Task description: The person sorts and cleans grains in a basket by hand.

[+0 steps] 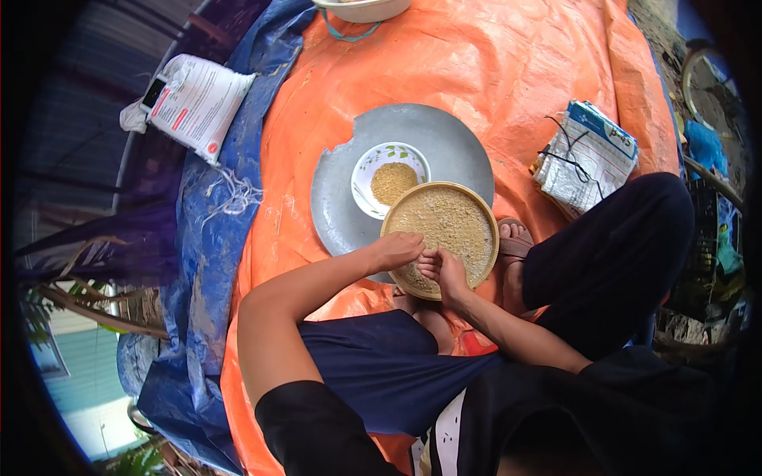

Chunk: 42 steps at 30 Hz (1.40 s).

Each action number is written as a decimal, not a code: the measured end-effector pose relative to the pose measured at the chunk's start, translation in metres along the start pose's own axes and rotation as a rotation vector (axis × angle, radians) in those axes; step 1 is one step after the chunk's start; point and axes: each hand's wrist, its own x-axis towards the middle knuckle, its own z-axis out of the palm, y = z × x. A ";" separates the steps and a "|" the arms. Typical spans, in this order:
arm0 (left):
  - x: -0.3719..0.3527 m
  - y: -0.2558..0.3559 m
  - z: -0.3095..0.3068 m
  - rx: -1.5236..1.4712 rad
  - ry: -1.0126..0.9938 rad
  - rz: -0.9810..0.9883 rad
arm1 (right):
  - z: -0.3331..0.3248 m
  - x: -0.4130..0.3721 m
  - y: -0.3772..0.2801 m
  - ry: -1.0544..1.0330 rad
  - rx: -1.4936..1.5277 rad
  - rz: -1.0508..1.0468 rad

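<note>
A round shallow sieve-like tray (pixel 494 238) with a tan rim holds a spread layer of pale grain (pixel 444 214). Over its near left part, my left hand (pixel 401 250) is closed, fingertips pinched together. Beside it, almost touching, my right hand (pixel 446 274) has its fingers curled in. Anything held between the fingers is too small to make out. A white bowl (pixel 362 170) with a leaf pattern contains golden grain (pixel 394 183), and the tray's edge overlaps it. Both rest on a grey round metal sheet (pixel 460 143) with a jagged left edge.
An orange tarpaulin (pixel 548 63) covers the ground, with a blue tarpaulin (pixel 198 238) along its left. A white printed bag (pixel 202 103) lies on the left, loose strings below it. Folded sacks (pixel 591 155) with black cord lie right. A white basin (pixel 365 9) stands at the top.
</note>
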 end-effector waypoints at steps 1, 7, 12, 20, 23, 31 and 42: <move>0.001 -0.003 0.003 0.005 0.032 0.033 | -0.001 0.002 -0.001 0.005 0.015 -0.049; -0.001 -0.010 -0.012 -0.024 0.103 0.115 | -0.014 0.018 0.009 -0.054 0.021 -0.050; 0.003 -0.021 -0.040 0.126 0.192 0.039 | -0.011 0.023 0.016 -0.080 -0.054 0.028; -0.004 -0.007 -0.042 0.233 0.170 0.162 | -0.011 0.031 0.020 -0.099 -0.066 0.067; -0.007 0.003 -0.045 0.127 0.184 0.138 | -0.010 0.032 0.022 -0.091 -0.063 0.051; 0.000 0.032 -0.070 -0.032 0.269 0.102 | -0.023 0.040 0.026 -0.260 -0.048 -0.010; 0.019 0.042 -0.036 -0.096 0.287 0.169 | -0.002 0.007 0.012 -0.335 0.145 0.014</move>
